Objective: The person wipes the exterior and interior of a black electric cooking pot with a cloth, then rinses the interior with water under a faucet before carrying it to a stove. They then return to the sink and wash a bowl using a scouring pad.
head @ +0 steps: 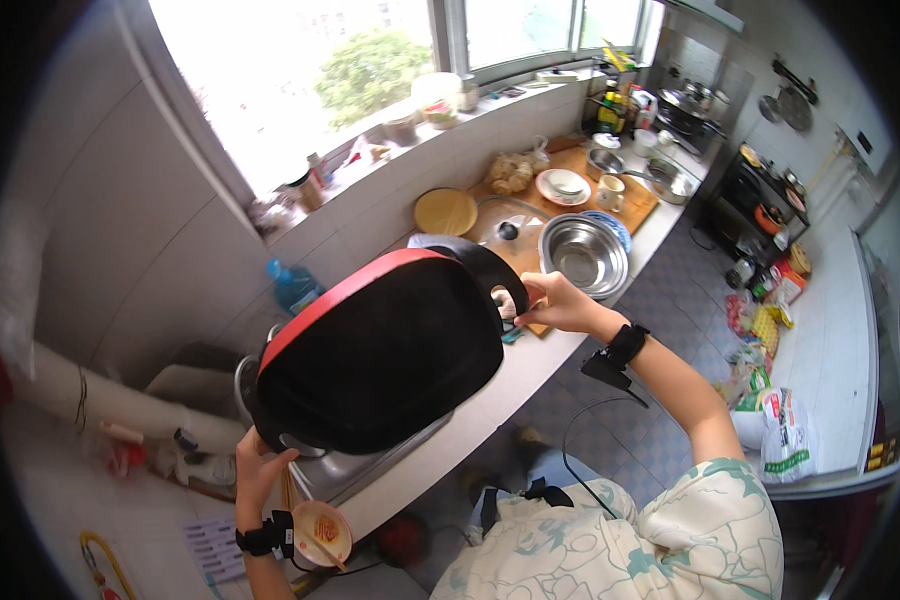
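Note:
A large rectangular electric cooking pot [382, 352], black inside and red outside, is held tilted above the sink [337, 472], its dark inside facing the camera. My left hand [259, 465] grips its black handle at the lower left. My right hand [559, 304] grips the opposite handle, at the upper right. Steel bowls [583, 255] stand nested on the counter just beyond my right hand. A glass lid [506, 225] with a black knob lies behind the pot. Below my left hand is a bowl with food remains [321, 532] and chopsticks.
A blue plastic bottle [292, 289] stands against the tiled wall. On the wooden cutting board [637, 206] are a white dish [562, 187], a mug [610, 193] and a small pan [604, 161]. A round yellow board [445, 211] leans by the wall. A cable hangs from my right wrist.

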Tool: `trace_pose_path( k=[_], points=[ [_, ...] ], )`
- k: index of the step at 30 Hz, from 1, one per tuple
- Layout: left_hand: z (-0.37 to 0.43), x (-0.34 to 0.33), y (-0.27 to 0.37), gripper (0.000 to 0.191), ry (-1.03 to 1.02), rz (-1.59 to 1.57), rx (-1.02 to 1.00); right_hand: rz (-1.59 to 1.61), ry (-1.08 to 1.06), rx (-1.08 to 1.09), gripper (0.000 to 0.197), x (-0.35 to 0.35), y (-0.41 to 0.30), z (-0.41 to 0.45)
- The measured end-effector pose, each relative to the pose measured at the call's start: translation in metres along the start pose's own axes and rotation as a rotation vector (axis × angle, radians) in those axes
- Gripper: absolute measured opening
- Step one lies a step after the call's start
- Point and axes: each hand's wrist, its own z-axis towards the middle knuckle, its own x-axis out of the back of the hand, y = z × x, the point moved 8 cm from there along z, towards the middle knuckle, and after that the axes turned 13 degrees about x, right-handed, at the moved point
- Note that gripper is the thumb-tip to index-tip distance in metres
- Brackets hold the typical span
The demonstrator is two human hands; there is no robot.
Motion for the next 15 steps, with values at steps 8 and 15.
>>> trace_pose_path(
  k=[8, 15],
  points=[
    [0.083, -0.125, 0.021, 0.019, -0.315, -0.169, -0.001, 0.523, 0.314, -0.428, 0.033, 0.061, 0.063, -0.149],
    [0.053, -0.28, 0.131, 0.009, -0.504, -0.269, 0.197, 0.377, 0.721, -0.679, 0.034, 0.142, 0.069, -0.329]
  ],
)
